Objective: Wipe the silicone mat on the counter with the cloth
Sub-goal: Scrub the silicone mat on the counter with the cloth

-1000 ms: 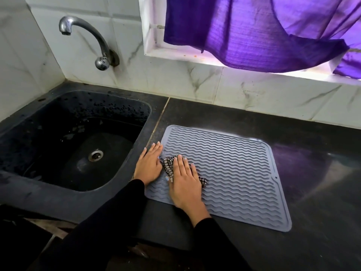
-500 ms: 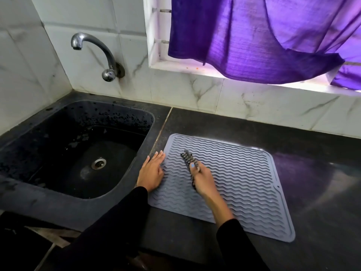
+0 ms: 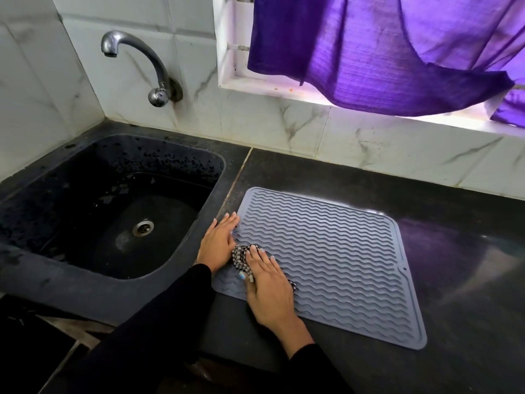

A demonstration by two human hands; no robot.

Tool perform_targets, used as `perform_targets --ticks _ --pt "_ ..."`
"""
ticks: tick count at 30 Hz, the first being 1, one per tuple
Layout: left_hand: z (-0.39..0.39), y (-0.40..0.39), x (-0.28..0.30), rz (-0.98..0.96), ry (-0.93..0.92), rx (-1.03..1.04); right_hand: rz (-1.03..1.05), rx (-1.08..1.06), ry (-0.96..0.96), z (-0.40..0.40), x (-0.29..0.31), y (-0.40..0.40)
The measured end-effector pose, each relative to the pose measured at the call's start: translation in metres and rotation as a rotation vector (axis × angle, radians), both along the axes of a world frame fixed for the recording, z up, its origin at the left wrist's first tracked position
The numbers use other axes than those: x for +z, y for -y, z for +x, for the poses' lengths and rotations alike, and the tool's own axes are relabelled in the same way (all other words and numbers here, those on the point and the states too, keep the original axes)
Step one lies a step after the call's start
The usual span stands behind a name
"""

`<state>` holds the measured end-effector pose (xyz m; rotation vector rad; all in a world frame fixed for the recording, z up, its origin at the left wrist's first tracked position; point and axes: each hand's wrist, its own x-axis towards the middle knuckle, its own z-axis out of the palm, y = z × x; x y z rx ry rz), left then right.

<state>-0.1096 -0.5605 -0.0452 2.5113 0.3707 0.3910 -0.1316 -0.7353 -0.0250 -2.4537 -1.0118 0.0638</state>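
A grey silicone mat [image 3: 335,251] with wavy ridges lies flat on the black counter [image 3: 468,280], just right of the sink. My right hand [image 3: 268,288] lies palm down on a small black-and-white checked cloth [image 3: 241,255], pressing it onto the mat's near left part. Most of the cloth is hidden under that hand. My left hand [image 3: 218,243] rests flat, fingers together, on the mat's left edge, touching the cloth's left side.
A black sink [image 3: 85,211] with a steel drain [image 3: 143,227] sits to the left, under a metal tap [image 3: 136,58]. Marble-tiled wall runs behind. A purple curtain [image 3: 383,52] hangs over the window sill at the back right.
My right hand went from turned on edge with the cloth bunched further up the mat to flat on the cloth, nearer the left front corner. My left hand stayed on the mat's edge.
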Motion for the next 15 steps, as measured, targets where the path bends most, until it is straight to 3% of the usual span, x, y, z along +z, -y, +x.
perform_targets --ticks 3,5,6,7,9,11,15 --pt "0.0 0.0 0.001 -0.008 -0.02 0.006 0.231 -0.098 -0.532 0.02 0.017 0.004" --pt "0.0 0.003 0.003 -0.01 -0.032 0.015 0.581 -0.283 -0.955 0.034 0.039 0.014" --pt "0.0 0.004 0.003 -0.006 -0.03 0.021 0.738 -0.363 -1.032 0.041 0.046 0.023" --pt "0.0 0.004 0.003 -0.002 -0.027 0.025 0.851 -0.438 -1.017 0.047 0.052 0.033" --pt "-0.001 0.005 0.003 0.006 -0.024 0.026 0.823 -0.483 -0.728 0.06 0.057 0.049" --pt "0.0 0.005 0.003 0.015 -0.02 0.025 0.513 -0.491 -0.382 0.069 0.05 0.06" --pt "-0.001 0.006 0.001 0.027 -0.012 0.028 -0.162 -0.358 0.021 0.054 0.003 0.051"
